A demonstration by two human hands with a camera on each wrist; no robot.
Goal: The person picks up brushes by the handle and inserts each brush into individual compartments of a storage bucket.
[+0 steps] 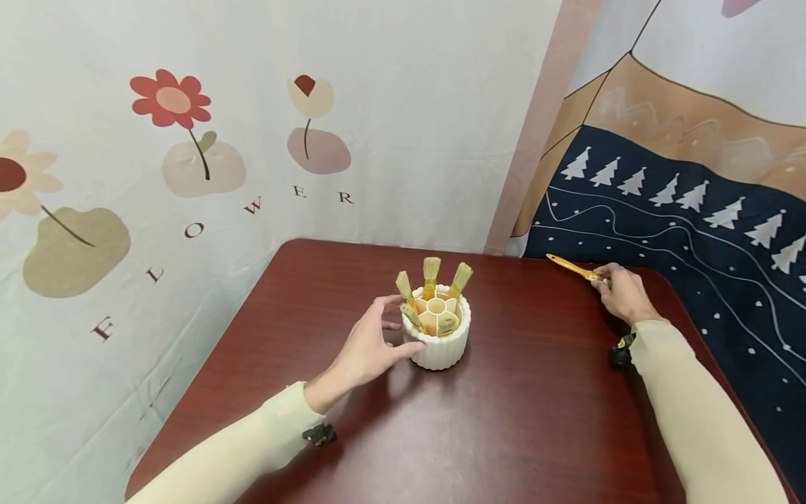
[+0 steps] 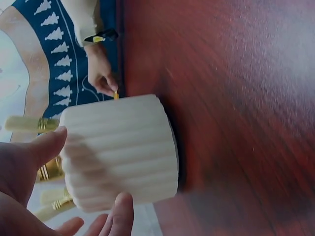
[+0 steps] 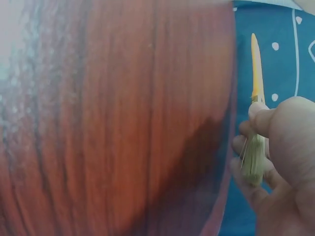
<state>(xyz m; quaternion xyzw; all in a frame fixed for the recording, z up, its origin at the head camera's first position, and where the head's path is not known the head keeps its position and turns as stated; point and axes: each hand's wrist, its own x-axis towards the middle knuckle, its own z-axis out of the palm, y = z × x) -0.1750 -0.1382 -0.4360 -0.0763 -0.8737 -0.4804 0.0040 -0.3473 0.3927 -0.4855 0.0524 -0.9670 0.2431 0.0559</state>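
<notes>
A white ribbed brush pot (image 1: 441, 350) stands upright on the table, with several bristle brushes (image 1: 431, 273) standing bristles up in its petal-shaped insert (image 1: 436, 306). Beside its left side is my left hand (image 1: 368, 346), thumb and fingers spread apart. In the left wrist view, the thumb tip lies right at the pot's rim and a fingertip overlaps its ribbed wall (image 2: 123, 152). Toward the far right, my right hand (image 1: 623, 292) pinches a yellow-handled paintbrush (image 1: 569, 266) near its ferrule. In the right wrist view its bristles (image 3: 254, 160) lie within the fingers.
The dark red wooden table (image 1: 504, 427) has a rounded far right corner. A white flower-printed curtain (image 1: 409, 140) hangs behind it, and a navy tree-printed cloth (image 1: 630, 210) hangs along the right edge, close to the right hand.
</notes>
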